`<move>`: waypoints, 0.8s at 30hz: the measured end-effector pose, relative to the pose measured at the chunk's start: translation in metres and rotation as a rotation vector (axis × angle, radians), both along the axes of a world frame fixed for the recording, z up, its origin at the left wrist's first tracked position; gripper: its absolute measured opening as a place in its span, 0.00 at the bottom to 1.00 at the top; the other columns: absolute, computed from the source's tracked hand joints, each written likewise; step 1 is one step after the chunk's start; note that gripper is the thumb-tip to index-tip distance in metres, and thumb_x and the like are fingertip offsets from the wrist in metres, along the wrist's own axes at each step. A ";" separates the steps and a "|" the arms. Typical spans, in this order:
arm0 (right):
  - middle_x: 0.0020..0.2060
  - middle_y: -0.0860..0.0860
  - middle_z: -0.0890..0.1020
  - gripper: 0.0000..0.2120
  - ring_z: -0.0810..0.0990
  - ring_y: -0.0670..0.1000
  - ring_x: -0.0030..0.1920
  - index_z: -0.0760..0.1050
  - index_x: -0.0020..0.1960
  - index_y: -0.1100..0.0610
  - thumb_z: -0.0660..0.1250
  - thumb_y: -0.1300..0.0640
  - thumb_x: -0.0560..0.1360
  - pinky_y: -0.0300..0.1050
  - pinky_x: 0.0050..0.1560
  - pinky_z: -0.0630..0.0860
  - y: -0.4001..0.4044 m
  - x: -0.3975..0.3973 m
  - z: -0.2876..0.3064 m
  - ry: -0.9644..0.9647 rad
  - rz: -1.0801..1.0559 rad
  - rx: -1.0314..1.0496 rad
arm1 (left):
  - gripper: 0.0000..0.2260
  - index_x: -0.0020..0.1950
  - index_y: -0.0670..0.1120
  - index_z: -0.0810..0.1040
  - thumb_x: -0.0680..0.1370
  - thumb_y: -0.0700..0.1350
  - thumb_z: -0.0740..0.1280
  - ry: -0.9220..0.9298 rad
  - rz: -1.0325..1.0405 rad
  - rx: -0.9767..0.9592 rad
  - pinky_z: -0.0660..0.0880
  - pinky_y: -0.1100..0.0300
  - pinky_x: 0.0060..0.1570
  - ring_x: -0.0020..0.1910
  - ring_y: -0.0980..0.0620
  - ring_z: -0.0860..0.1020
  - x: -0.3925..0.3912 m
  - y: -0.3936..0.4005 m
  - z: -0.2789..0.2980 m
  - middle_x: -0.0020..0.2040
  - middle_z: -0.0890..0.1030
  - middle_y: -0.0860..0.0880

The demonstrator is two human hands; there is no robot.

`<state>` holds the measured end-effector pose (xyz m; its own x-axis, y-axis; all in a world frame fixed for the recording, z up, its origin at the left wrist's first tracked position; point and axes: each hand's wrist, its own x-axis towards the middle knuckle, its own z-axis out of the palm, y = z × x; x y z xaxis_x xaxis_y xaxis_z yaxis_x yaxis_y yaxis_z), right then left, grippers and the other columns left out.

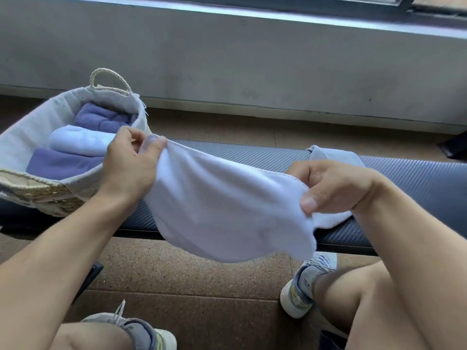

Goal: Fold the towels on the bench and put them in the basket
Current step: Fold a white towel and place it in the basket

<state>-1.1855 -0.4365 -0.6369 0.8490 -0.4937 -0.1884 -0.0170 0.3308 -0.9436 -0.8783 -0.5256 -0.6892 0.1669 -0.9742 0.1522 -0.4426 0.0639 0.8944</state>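
Head view | left hand [129, 162] and right hand [331, 189] each pinch white towel [222, 210] above bench [417, 183] | towel hides bench middle | basket [22, 145] on bench's left end, cut off at frame edge

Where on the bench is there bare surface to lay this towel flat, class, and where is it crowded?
Bare bench shows between the basket and the other white towel, behind the held towel, and again at the far right end. The left end is crowded: the basket sits there, already holding folded towels. Left hand and right hand pinch the held towel's corners.
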 end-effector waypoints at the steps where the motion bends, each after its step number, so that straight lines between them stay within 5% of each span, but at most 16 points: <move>1: 0.42 0.50 0.87 0.08 0.85 0.49 0.43 0.86 0.48 0.57 0.77 0.53 0.72 0.42 0.49 0.81 0.001 0.004 -0.005 -0.055 0.067 0.032 | 0.16 0.47 0.50 0.76 0.70 0.59 0.73 0.038 -0.110 0.091 0.76 0.48 0.49 0.43 0.49 0.79 -0.001 0.002 0.001 0.47 0.84 0.43; 5: 0.49 0.57 0.85 0.12 0.85 0.52 0.50 0.80 0.57 0.68 0.72 0.65 0.76 0.44 0.54 0.80 0.006 0.014 -0.006 -0.018 0.095 0.140 | 0.14 0.41 0.50 0.80 0.66 0.57 0.78 -0.189 -0.513 0.522 0.74 0.53 0.42 0.37 0.50 0.80 0.002 0.013 -0.001 0.38 0.85 0.49; 8: 0.43 0.54 0.82 0.05 0.81 0.50 0.45 0.76 0.51 0.64 0.67 0.71 0.78 0.43 0.48 0.78 0.003 0.005 -0.007 0.416 -0.050 -0.081 | 0.17 0.35 0.47 0.71 0.74 0.50 0.76 -0.498 -0.518 0.446 0.67 0.56 0.37 0.34 0.52 0.72 0.004 0.016 -0.007 0.31 0.78 0.54; 12: 0.34 0.47 0.79 0.08 0.78 0.48 0.37 0.75 0.43 0.51 0.72 0.62 0.75 0.49 0.42 0.75 -0.006 -0.012 -0.023 1.077 -0.255 -0.454 | 0.19 0.35 0.49 0.66 0.74 0.46 0.77 -0.165 -0.375 0.233 0.62 0.57 0.32 0.30 0.54 0.67 0.004 0.008 -0.011 0.29 0.73 0.53; 15: 0.36 0.48 0.83 0.05 0.82 0.51 0.40 0.77 0.45 0.52 0.69 0.61 0.76 0.52 0.50 0.80 -0.016 -0.026 -0.029 1.179 -0.539 -0.433 | 0.15 0.42 0.47 0.73 0.69 0.45 0.81 0.092 -0.318 0.247 0.71 0.62 0.32 0.30 0.56 0.76 0.003 0.004 -0.004 0.32 0.83 0.49; 19: 0.41 0.47 0.83 0.06 0.81 0.53 0.47 0.76 0.42 0.50 0.67 0.55 0.78 0.51 0.52 0.78 -0.018 -0.030 -0.031 1.357 -0.579 -0.513 | 0.16 0.43 0.45 0.80 0.62 0.48 0.81 0.200 -0.332 0.293 0.76 0.50 0.45 0.42 0.48 0.80 -0.001 0.003 0.001 0.41 0.85 0.41; 22: 0.40 0.46 0.85 0.10 0.82 0.46 0.41 0.79 0.43 0.51 0.66 0.49 0.80 0.45 0.43 0.76 -0.014 -0.024 -0.031 1.338 -0.566 -0.479 | 0.17 0.39 0.46 0.77 0.61 0.51 0.81 0.200 -0.361 0.258 0.72 0.58 0.35 0.35 0.51 0.74 -0.007 0.004 0.001 0.34 0.78 0.47; 24: 0.39 0.47 0.86 0.16 0.84 0.42 0.39 0.81 0.46 0.55 0.65 0.43 0.80 0.46 0.47 0.79 -0.014 -0.023 -0.032 1.266 -0.592 -0.456 | 0.19 0.37 0.47 0.73 0.61 0.52 0.81 0.192 -0.368 0.228 0.66 0.65 0.26 0.29 0.55 0.70 -0.010 0.005 0.001 0.29 0.74 0.51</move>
<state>-1.2089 -0.4503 -0.6694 -0.1027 -0.9224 -0.3723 -0.8645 0.2679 -0.4253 -0.8887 -0.5203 -0.6884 -0.1916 -0.9788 -0.0724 -0.2525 -0.0221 0.9673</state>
